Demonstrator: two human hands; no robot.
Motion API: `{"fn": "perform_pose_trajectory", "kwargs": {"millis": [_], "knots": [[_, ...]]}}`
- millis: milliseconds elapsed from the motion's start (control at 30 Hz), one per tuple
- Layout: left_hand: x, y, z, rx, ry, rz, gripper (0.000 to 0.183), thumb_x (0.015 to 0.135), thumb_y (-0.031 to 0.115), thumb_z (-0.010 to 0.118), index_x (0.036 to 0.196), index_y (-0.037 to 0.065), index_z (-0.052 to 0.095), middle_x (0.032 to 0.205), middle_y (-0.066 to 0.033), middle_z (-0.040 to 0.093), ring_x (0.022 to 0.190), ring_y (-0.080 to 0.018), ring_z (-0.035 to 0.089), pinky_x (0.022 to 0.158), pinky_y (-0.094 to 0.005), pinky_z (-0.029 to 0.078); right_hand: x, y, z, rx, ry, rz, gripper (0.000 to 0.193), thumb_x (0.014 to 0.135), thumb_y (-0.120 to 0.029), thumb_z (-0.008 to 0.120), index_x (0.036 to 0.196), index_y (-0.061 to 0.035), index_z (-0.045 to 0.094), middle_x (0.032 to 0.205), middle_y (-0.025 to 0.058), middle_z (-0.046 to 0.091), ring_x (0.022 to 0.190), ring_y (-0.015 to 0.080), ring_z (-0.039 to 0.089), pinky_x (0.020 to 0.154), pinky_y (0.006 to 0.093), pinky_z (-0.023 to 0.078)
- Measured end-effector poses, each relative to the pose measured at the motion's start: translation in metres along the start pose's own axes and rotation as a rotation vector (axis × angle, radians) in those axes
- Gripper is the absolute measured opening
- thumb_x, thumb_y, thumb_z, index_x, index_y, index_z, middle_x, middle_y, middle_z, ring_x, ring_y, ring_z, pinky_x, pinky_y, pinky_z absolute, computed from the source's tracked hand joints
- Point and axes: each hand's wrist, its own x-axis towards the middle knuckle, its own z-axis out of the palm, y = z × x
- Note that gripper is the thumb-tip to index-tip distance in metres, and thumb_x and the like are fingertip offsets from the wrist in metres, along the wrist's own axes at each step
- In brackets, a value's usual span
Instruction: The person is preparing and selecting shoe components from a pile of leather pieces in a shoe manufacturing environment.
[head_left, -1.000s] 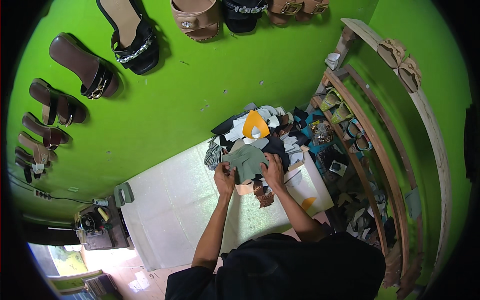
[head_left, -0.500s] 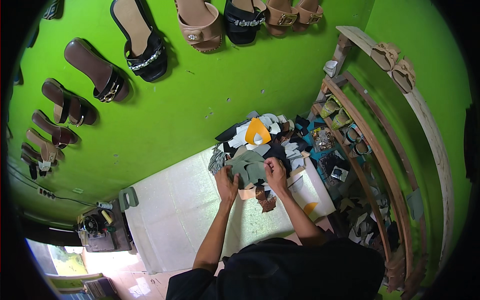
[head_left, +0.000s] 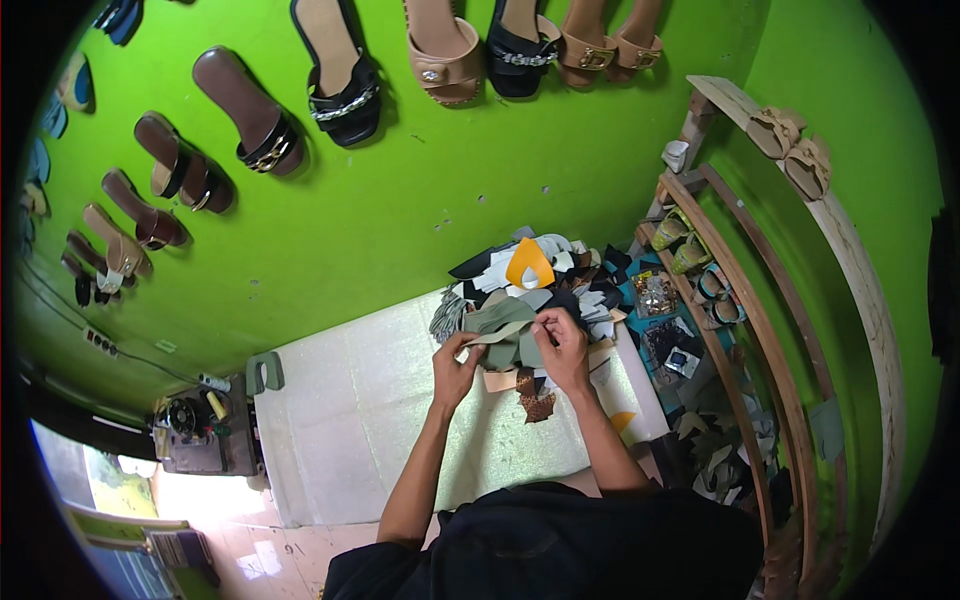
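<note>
My left hand and my right hand hold a strip-like piece of grey-green material between them, its paler underside partly showing. Fingers of both hands are pinched on its two ends. More green pieces lie just beneath it, on the near side of a heap of scraps. A ring-shaped orange piece rests on top of that heap, behind my hands. Below the green pieces, a leopard-print scrap lies on the pale table cover. Striped grey scraps lie beyond my left hand.
The pale-covered table runs along a green wall hung with sandals. A wooden rack with footwear stands at the right, with more scraps by it. At the left is a small dark table with tools. Green curved pieces lean at the table's left end.
Both hands have lifted a green piece off the pile and tilted it, so its paler side shows. The whole view has shifted slightly.
</note>
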Motion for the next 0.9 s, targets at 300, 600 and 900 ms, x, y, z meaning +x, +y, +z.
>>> {"fn": "perform_pose_trajectory", "kwargs": {"millis": [300,600,900], "knots": [[-0.079,-0.001,-0.065,-0.414,0.094,-0.498,0.054,0.09,0.004,0.071,0.13,0.012,0.035,0.087,-0.0031,0.06,0.073,-0.0111,0.062,0.06,-0.0253,0.051,-0.046,0.034,0.036,0.49,-0.261,0.415,0.02,0.092,0.003,0.062,0.11,-0.003,0.057,0.085,0.0021,0.059,0.077,0.0036,0.057,0.064,0.0199,0.045],[-0.16,-0.012,-0.151,-0.31,0.198,-0.548,0.024,0.088,0.002,0.069,0.112,0.003,0.066,0.099,-0.0041,0.062,0.076,-0.0072,0.06,0.064,-0.0222,0.048,-0.105,0.018,0.102,0.136,-0.641,0.273,0.031,0.09,-0.001,0.064,0.12,-0.0063,0.06,0.087,-0.0006,0.064,0.062,0.0036,0.055,0.056,0.0218,0.041],[-0.265,-0.019,-0.28,-0.486,0.312,-0.49,0.041,0.082,-0.009,0.062,0.123,-0.004,0.062,0.117,-0.0101,0.061,0.074,-0.0075,0.061,0.07,-0.0214,0.05,-0.181,-0.063,0.203,0.117,-0.836,0.229,0.051,0.08,0.007,0.067,0.129,-0.0059,0.059,0.126,0.0067,0.061,0.081,0.0107,0.066,0.069,0.0257,0.055]]}}
